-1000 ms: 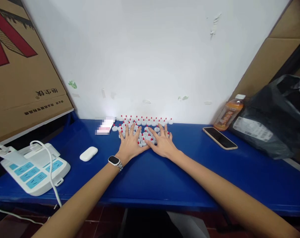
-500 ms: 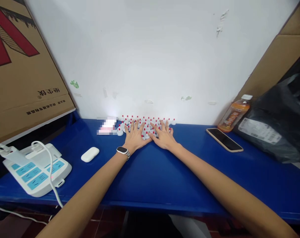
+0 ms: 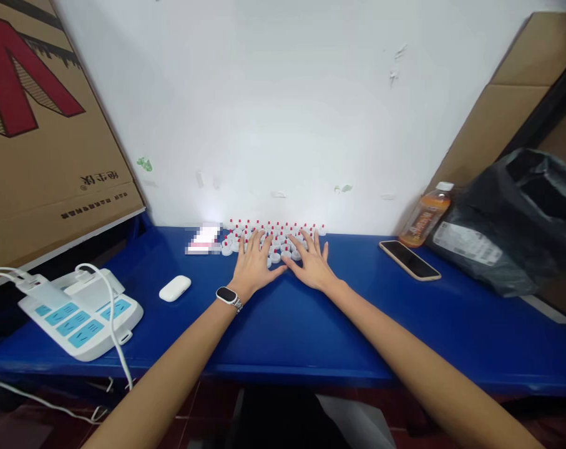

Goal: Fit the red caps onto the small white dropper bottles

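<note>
Many small white caps with red tips [image 3: 275, 256] stand bunched on the blue table [image 3: 292, 337] against the wall. My left hand [image 3: 253, 262], with a watch [image 3: 227, 295] on its wrist, lies with fingers spread over the left part of the bunch. Over the right part, my right hand [image 3: 311, 262] is spread the same way. The two thumbs meet or nearly meet at the bunch's near edge. Both hands touch the caps without gripping any; the caps beneath the fingers are partly hidden.
On the left are a power strip [image 3: 83, 333] with white cables, a white earbud case [image 3: 175, 288] and a blurred card [image 3: 203, 239]. To the right lie a phone [image 3: 410, 260], an orange drink bottle [image 3: 425, 215] and a dark plastic bag [image 3: 502, 249]. A cardboard box [image 3: 100, 149] leans at left.
Both hands have drawn back slightly toward me, fingers still spread, showing more of the caps behind them. The camera view has shifted a little.
</note>
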`<state>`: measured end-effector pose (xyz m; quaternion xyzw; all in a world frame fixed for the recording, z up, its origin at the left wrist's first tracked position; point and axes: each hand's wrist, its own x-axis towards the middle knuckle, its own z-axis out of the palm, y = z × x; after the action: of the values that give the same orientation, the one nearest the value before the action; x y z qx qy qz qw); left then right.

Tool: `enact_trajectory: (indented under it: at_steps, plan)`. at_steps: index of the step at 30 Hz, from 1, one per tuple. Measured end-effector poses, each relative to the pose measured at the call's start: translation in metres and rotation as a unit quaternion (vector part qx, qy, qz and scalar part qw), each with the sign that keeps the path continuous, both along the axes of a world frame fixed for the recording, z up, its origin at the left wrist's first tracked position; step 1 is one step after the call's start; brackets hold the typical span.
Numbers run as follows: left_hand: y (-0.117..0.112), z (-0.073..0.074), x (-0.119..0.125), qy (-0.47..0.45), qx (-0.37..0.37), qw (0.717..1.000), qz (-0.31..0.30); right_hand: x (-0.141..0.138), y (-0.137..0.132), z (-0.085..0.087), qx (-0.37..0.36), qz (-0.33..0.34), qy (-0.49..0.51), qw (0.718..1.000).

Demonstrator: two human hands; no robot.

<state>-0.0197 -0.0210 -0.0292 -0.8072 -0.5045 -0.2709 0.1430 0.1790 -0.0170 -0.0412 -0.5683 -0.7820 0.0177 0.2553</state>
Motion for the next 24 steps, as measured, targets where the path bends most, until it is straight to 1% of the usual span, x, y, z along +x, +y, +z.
enact_trajectory:
  at_steps: [4, 7, 11, 13, 15, 17, 19, 21, 24]
  plan:
    - [-0.006, 0.007, 0.007, -0.003, 0.005, 1.000, -0.030, 0.002, -0.004, -0.001, -0.012, 0.004, 0.002, 1.000]
    - [-0.007, 0.010, 0.008, 0.001, -0.006, 0.999, -0.036, 0.003, 0.000, -0.004, -0.029, 0.011, -0.001, 1.000]
    - [-0.006, 0.010, 0.006, -0.012, -0.034, 0.998, -0.050, 0.005, 0.004, -0.004, -0.055, 0.023, -0.010, 0.998]
    - [-0.003, 0.009, 0.005, -0.037, -0.051, 0.995, -0.074, 0.006, 0.005, -0.003, -0.067, 0.031, -0.009, 0.997]
    - [-0.001, 0.008, 0.002, -0.070, -0.086, 0.987, -0.114, 0.008, 0.005, -0.001, -0.072, 0.043, -0.004, 0.996]
    - [0.001, 0.006, -0.002, -0.107, -0.130, 0.973, -0.158, 0.010, 0.006, 0.001, -0.069, 0.051, 0.005, 0.996]
    - [0.002, 0.006, -0.007, -0.141, -0.156, 0.960, -0.187, 0.012, 0.006, 0.001, -0.061, 0.053, 0.018, 0.997]
    - [0.002, 0.006, -0.011, -0.165, -0.159, 0.953, -0.199, 0.014, 0.006, 0.002, -0.053, 0.054, 0.029, 0.997]
    - [0.002, 0.007, -0.018, -0.187, -0.160, 0.949, -0.196, 0.016, 0.004, 0.004, -0.037, 0.062, 0.035, 0.997]
